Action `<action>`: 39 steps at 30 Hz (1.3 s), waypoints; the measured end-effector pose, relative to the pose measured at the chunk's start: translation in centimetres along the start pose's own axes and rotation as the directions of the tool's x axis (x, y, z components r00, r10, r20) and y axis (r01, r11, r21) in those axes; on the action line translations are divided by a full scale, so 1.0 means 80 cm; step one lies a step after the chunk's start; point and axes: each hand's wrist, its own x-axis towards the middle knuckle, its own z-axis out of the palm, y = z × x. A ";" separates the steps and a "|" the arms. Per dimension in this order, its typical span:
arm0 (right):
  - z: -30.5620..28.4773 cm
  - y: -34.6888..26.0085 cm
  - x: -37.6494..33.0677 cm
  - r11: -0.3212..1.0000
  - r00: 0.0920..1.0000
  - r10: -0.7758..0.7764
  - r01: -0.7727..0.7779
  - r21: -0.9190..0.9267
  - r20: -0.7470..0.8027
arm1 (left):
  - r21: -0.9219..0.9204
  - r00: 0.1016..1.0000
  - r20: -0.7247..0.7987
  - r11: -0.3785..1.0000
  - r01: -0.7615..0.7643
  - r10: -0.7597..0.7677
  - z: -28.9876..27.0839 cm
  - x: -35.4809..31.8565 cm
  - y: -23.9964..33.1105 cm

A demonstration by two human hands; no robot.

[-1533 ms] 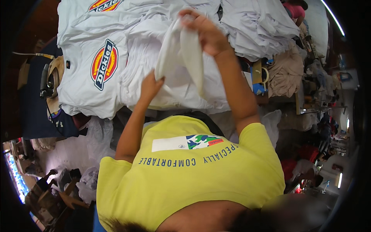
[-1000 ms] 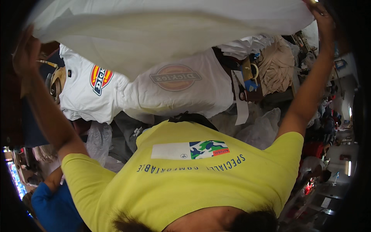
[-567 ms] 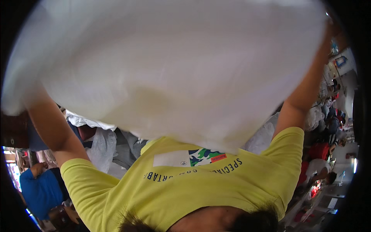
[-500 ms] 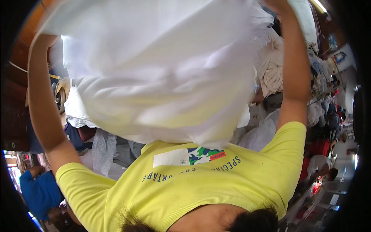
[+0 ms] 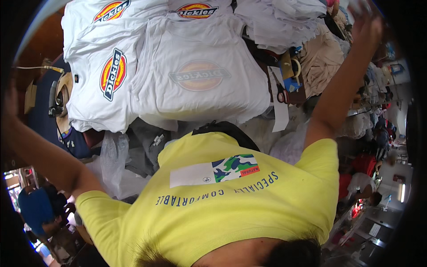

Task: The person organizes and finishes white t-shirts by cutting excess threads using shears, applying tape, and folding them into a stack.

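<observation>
Both my arms are spread wide and raised. My left hand [image 5: 10, 100] is a dark blur at the left rim, its fingers not readable. My right hand [image 5: 368, 27] is up at the upper right, smeared by motion; I cannot make out whether anything is in it. Between my arms lie white T-shirts with an oval red and yellow print. The left shirt [image 5: 89, 104] shows its print brightly. On the middle shirt [image 5: 195, 104] the print is faint and reversed, as if seen through the cloth. A pale strip [image 5: 33, 29] curves along the upper left rim.
White cloth pieces [image 5: 280, 20] are heaped at the far right of the shirts, beside beige cloth [image 5: 322, 62]. Scissors [image 5: 282, 94] and a tape roll [image 5: 296, 67] lie to the right. A clear plastic bag [image 5: 114, 155] hangs near my left. Other people work at both sides.
The white cloth held up before me has gone from between my arms, uncovering the printed shirts. My left hand moved outward and lower, my right hand outward.
</observation>
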 end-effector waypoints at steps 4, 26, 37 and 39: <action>-0.016 0.077 -0.203 0.840 0.851 0.512 -0.467 0.277 -0.117 | -0.233 0.982 0.086 0.955 0.183 -0.167 0.085 -0.108 -0.085; -0.039 0.138 -0.531 0.047 0.142 0.986 -0.740 0.671 0.087 | -0.761 0.556 0.077 0.311 0.569 -0.828 0.287 -0.425 -0.144; -0.032 0.140 -0.526 0.164 0.208 0.976 -0.894 0.416 0.063 | -0.609 0.537 0.212 0.320 0.726 -0.816 0.247 -0.439 -0.167; -0.034 0.141 -0.524 0.158 0.203 0.977 -0.901 0.403 0.069 | -0.611 0.534 0.249 0.297 0.734 -0.808 0.246 -0.434 -0.163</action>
